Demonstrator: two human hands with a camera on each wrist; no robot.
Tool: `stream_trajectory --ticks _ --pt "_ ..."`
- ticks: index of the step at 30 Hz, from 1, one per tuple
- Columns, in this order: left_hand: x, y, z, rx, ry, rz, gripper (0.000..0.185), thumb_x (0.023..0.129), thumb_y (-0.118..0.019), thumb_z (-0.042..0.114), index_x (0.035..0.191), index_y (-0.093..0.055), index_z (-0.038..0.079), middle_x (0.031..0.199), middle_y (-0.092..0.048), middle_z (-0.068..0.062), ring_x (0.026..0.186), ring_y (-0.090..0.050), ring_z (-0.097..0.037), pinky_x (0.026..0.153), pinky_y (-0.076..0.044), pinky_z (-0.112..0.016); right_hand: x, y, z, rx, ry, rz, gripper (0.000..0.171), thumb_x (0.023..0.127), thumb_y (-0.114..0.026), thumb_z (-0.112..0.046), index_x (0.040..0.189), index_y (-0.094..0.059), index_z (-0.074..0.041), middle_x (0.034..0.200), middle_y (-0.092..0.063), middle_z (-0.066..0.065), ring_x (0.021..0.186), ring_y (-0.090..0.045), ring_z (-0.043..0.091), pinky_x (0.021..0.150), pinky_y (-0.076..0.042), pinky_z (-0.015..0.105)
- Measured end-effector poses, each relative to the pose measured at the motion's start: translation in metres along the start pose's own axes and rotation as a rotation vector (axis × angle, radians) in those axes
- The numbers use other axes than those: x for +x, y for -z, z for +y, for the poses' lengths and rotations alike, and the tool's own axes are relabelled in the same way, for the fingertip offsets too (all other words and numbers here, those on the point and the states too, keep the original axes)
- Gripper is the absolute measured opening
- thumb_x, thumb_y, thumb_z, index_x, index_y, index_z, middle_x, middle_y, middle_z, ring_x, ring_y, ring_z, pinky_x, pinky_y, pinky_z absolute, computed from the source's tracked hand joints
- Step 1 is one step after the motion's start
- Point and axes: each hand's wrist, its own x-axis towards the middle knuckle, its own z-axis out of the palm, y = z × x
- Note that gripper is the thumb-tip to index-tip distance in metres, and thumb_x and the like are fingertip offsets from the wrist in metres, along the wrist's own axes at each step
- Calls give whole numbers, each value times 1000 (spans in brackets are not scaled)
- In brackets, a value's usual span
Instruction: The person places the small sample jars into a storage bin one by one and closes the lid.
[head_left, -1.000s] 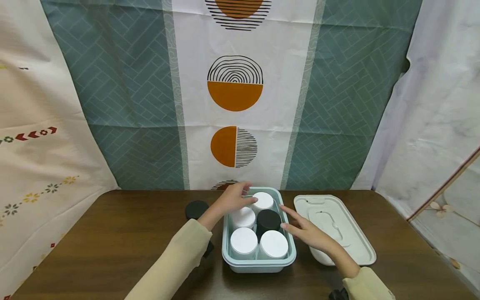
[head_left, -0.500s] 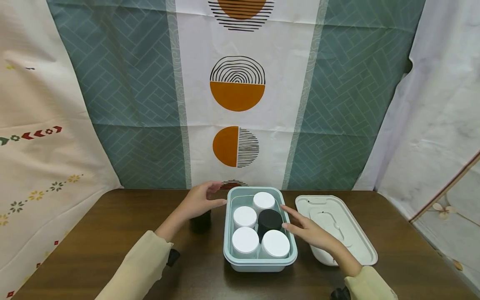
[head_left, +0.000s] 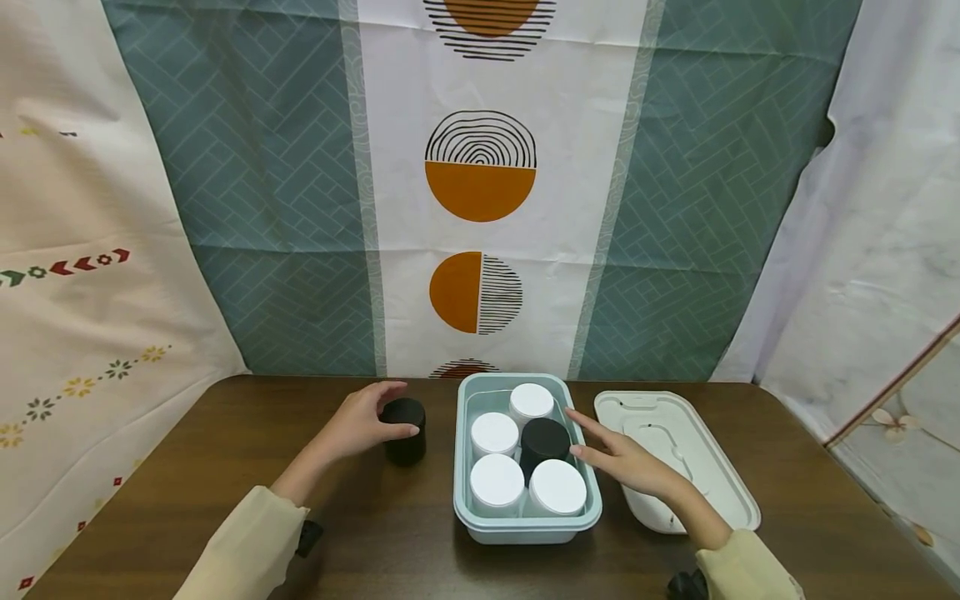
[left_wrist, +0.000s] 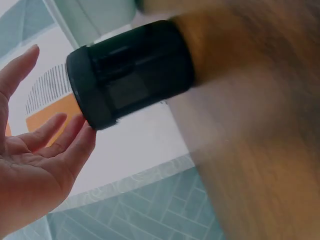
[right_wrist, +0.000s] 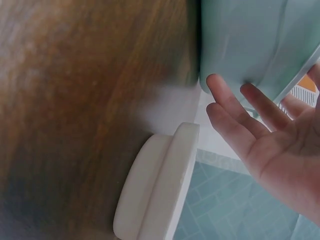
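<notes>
A black jar with a black lid stands upright on the table, left of the light blue container. My left hand is spread beside its top, thumb and fingers apart. The left wrist view shows the fingertips right at the edge of the jar's lid, while the thumb stands off from it. Inside the container are several white-lidded jars and one black-lidded jar. My right hand has its fingers extended at the container's right rim.
A white lid lies on the table to the right of the container, partly behind my right hand. Cloth hangings close off the far edge and both sides of the table.
My left hand has moved left from above the container to the black jar on the table. The right hand has stayed at the container's rim. The view has shifted slightly.
</notes>
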Motion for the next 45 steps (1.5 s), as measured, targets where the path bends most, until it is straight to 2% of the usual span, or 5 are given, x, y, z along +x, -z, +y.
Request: stream_trajectory --ticks 9,16,28,34,45 --pt "-4 -5 -11 92 37 36 69 69 -79 26 123 -50 -5 120 -52 -21 102 -53 -32 83 -46 -44 0 1 1 46 -6 -22 59 95 -48 -27 145 -22 -10 148 -20 17 131 -23 43 96 -31 58" --pt "-2 -10 -18 75 70 31 71 70 -78 25 125 -48 -6 120 -52 -23 99 -55 -31 80 -48 -42 0 -1 4 55 -17 -23 60 95 -48 -28 145 -21 -11 148 -20 17 131 -22 44 96 -32 59" --pt "-3 -12 -17 67 80 56 67 70 -78 25 123 -50 -6 118 -54 -22 95 -56 -29 76 -49 -40 0 -2 5 74 -23 -20 60 95 -47 -28 146 -20 -11 149 -18 18 130 -23 44 97 -30 60" --pt "-1 -6 -13 63 55 97 68 71 -78 27 123 -50 -6 118 -54 -22 95 -58 -29 76 -50 -39 0 -3 5 83 -28 -27 60 95 -47 -27 146 -19 -12 149 -18 18 130 -22 45 96 -29 61" --pt "8 11 12 17 1 165 65 72 -76 25 124 -50 -4 117 -55 -22 98 -58 -31 79 -49 -40 1 -2 7 86 -17 -14 60 95 -47 -27 146 -19 -11 149 -17 18 131 -20 45 96 -28 61"
